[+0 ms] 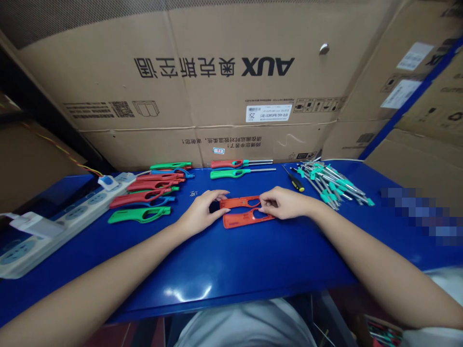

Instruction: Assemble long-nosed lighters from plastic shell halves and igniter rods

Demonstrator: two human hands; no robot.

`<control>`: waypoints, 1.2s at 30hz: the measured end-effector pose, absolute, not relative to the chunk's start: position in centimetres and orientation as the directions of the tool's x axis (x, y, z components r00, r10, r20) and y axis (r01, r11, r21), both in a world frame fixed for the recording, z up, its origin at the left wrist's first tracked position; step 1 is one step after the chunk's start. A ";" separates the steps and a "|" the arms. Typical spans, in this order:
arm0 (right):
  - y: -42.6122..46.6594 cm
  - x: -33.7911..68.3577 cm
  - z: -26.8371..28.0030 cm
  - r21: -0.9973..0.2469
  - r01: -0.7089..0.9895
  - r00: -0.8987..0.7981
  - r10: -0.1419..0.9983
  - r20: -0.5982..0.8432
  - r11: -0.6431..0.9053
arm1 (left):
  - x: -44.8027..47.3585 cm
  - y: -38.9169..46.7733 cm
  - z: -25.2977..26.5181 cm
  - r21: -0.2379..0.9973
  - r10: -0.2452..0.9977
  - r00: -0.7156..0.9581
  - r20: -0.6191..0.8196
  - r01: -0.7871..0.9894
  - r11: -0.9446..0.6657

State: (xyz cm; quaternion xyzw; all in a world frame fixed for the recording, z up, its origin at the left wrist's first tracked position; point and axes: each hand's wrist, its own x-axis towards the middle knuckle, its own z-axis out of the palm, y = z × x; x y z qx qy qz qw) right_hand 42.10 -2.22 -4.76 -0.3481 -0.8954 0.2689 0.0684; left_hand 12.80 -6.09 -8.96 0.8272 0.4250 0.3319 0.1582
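Two orange-red lighter casing halves lie one behind the other on the blue table in front of me. My left hand (204, 212) has its thumb and fingertips on either side of the left end of the far casing half (235, 203), which shows its inner side. At the other end, by the trigger loop, my right hand (284, 202) pinches that same piece; its fingertips partly hide it. Nearer to me lies the second casing half (240, 220), its right end just under my right hand.
Several red, green and blue lighter casings (144, 197) lie left, beside a power strip (87, 212). Behind are a red lighter (227, 164) and a green lighter (227, 173). A screwdriver (296, 183) and piled metal lighter rods (333, 183) lie right. Cardboard (217, 96) walls the back.
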 end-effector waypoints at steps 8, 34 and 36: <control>-2.1 42.5 -4.0 -0.389 0.649 -0.722 0.691 -0.044 0.653 | 13.0 -6.5 -8.0 0.469 0.757 0.452 0.472 0.598 -0.649; 3.5 55.6 -2.1 -0.139 0.962 0.249 0.965 0.083 -0.236 | 13.9 -8.7 -7.3 0.361 0.710 0.608 0.354 0.612 -0.704; 3.5 55.6 -2.0 -0.177 0.960 0.245 0.958 0.150 -0.218 | 13.8 -8.6 -7.3 0.363 0.716 0.605 0.348 0.617 -0.698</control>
